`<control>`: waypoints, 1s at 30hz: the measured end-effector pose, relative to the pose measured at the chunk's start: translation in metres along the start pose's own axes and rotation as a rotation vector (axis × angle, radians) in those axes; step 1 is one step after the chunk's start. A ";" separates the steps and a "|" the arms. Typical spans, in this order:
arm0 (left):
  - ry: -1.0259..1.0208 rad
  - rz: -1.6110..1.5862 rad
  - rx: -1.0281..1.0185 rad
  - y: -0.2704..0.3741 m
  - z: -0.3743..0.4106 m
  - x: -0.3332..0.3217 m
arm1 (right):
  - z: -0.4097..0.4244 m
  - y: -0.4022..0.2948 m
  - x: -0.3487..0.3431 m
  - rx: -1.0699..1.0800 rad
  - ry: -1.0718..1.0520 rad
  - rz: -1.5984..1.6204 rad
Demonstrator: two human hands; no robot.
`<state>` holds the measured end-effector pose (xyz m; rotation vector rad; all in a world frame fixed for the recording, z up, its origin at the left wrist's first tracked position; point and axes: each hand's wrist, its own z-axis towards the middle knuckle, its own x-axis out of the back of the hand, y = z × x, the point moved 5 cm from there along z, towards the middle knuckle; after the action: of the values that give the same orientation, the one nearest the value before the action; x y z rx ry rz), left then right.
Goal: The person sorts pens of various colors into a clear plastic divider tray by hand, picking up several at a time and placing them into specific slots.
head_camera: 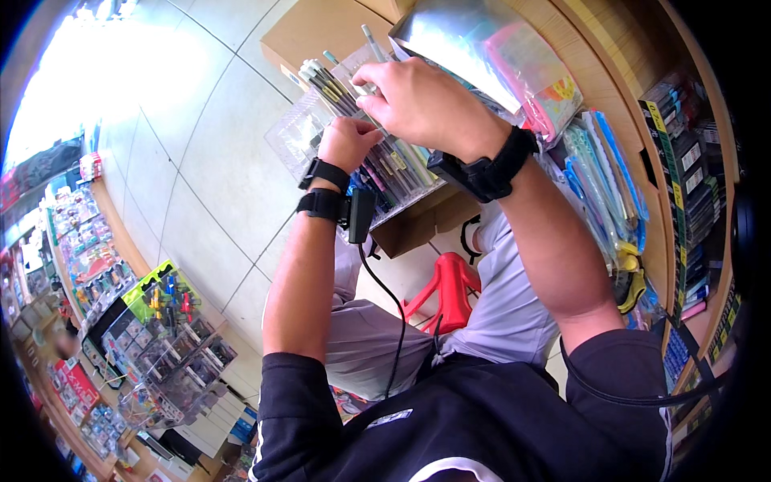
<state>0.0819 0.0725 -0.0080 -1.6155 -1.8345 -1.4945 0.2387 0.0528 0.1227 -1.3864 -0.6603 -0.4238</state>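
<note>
A clear plastic pen organizer (pixel 293 134) with several compartments stands in front of me, filled with upright pens. My left hand (pixel 346 143) is at its near left part, thumb and fingertips bent in close to the pens; whether it grips one is hidden. Over the middle of the organizer is my right hand (pixel 415 102), its fingers curled down, with a gap between thumb and forefinger. Light-capped pens (pixel 325 78) stand in a bunch just left of the right hand. One grey pen (pixel 374 43) rises higher, beyond the right fingers.
Under the organizer is an open cardboard box (pixel 415 226); another cardboard box (pixel 319 27) lies beyond. A red plastic stool (pixel 453 295) is between my legs. Wooden shelving (pixel 653 181) with bagged goods (pixel 602 175) runs along the right. A display rack (pixel 162 349) stands left. A cable (pixel 400 313) hangs from my left wrist.
</note>
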 end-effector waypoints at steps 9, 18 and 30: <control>-0.118 -0.725 0.180 -0.002 -0.006 -0.007 | 0.001 0.004 -0.002 -0.014 -0.007 -0.022; -0.179 -0.675 0.140 0.000 -0.005 0.030 | 0.001 0.003 0.002 -0.005 0.004 0.006; 0.536 -0.347 -0.063 -0.011 -0.010 0.137 | 0.001 0.000 0.001 -0.007 0.003 0.026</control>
<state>0.0221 0.1433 0.0934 -0.8135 -1.8101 -1.9098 0.2389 0.0535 0.1232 -1.3993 -0.6389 -0.4079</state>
